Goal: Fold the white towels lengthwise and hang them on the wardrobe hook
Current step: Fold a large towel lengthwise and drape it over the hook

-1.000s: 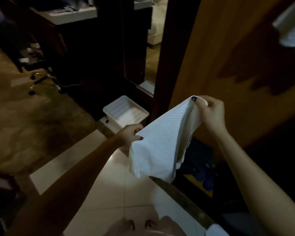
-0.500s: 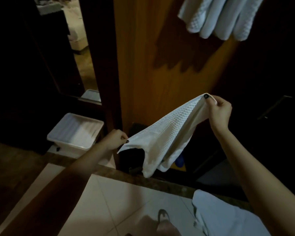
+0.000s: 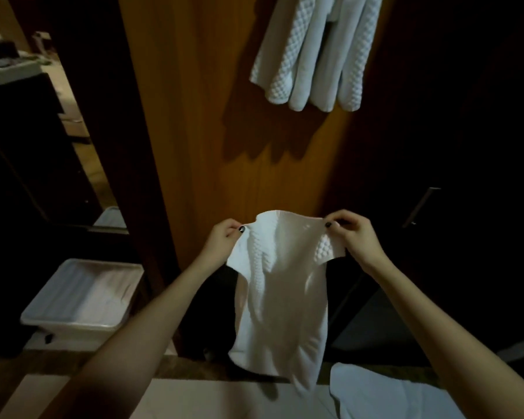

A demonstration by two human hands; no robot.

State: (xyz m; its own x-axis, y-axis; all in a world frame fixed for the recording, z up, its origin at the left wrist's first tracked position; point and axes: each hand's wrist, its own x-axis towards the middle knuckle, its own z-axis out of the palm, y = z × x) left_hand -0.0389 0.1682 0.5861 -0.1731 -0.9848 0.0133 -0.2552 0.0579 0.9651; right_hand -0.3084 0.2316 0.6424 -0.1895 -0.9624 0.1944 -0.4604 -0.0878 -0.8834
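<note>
Left hand and right hand are level now, each pinching a top corner of the white towel with thumb and curled fingers; half a second ago the right was high, the left low, the cloth slanted. The towel hangs straight down before the wooden wardrobe panel, beneath the hung towels. A white bin sits left, and another white cloth lies lower right.

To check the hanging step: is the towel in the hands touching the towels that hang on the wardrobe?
Apart. The head view shows bare wooden panel between the held towel and the hanging towels above it.
</note>
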